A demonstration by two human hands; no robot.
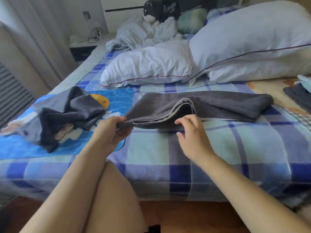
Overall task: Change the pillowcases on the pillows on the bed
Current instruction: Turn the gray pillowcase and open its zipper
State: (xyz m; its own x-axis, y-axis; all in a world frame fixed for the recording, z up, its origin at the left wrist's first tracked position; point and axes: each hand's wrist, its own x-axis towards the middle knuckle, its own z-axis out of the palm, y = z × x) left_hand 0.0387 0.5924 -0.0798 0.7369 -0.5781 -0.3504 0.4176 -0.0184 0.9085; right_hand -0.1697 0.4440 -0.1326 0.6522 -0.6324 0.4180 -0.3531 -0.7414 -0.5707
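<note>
A dark grey pillowcase (218, 105) lies flat across the checked bed sheet (151, 153), its open edge with a pale zip line facing me. My left hand (114, 130) pinches the left corner of that opening and lifts it slightly. My right hand (191, 130) hovers with loosely bent fingers at the opening's edge, holding nothing. Two bare white pillows lie behind: a smaller one (148, 66) at centre and a larger one (252, 41) at the right. A second dark pillowcase (70, 113) lies crumpled to the left.
A blue mat (50, 147) with a cartoon print lies under the crumpled case. A rumpled white duvet (143, 34) and a black plush toy (151, 12) sit at the head. A nightstand (82, 47) stands at the far left. More dark cloth (297, 95) lies at the right edge.
</note>
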